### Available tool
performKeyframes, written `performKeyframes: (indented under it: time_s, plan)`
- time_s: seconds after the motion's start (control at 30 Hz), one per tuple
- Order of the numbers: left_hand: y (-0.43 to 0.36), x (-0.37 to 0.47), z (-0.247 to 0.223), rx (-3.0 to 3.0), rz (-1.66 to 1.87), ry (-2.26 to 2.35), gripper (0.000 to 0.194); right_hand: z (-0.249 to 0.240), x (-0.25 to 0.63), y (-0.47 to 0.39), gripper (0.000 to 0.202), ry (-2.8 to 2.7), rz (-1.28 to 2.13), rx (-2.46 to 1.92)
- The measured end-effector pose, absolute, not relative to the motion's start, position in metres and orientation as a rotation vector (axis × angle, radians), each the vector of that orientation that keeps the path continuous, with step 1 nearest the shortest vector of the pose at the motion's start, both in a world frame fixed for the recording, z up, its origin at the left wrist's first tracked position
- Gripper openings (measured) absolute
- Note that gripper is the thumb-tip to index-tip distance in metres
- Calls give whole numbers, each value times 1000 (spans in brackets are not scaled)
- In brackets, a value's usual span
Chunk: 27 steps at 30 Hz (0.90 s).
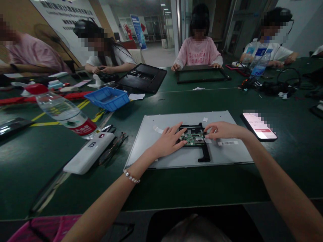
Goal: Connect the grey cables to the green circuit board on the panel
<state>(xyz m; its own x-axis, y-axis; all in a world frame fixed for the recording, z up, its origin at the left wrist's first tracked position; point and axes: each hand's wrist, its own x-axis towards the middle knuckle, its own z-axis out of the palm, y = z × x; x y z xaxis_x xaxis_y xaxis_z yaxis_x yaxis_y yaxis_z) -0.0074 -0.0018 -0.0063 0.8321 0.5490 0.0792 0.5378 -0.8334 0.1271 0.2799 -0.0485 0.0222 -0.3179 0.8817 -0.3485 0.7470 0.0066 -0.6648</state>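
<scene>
A green circuit board [193, 138] sits in a black plastic bracket [206, 153] on the back of a grey metal display panel [171, 158]. With fingers spread, my left hand [169, 141] rests along the left side of the board and bracket. My right hand [217, 130] is at the right edge of the bracket, its fingers curled and the thumb close to the index finger. Whatever those fingertips may pinch is too small to make out. Just below my right hand lies a white barcode label [227, 143] on the panel.
Left of the panel are a white power bank [89, 153], glasses [113, 148], a tilted water bottle [67, 114] and a blue basket [108, 98]. A lit phone [259, 126] lies on the right. Across the green table, a person [199, 50] holds a black frame [204, 74].
</scene>
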Motion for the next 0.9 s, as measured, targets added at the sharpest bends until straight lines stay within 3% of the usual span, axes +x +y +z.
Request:
performKeyframes:
  time_s: [0.13, 0.43, 0.9]
  plan:
    - [-3, -7, -4, 2910, 147, 867, 57, 26, 280, -53, 61, -2039, 1381, -1689]
    - [-3, -5, -4, 2930, 148, 883, 56, 31, 272, -56, 43, -2233, 1449, -1450]
    - [-3, -4, -3, 2945, 140, 873, 56, 21, 263, -55, 26, -2246, 1353, -1536]
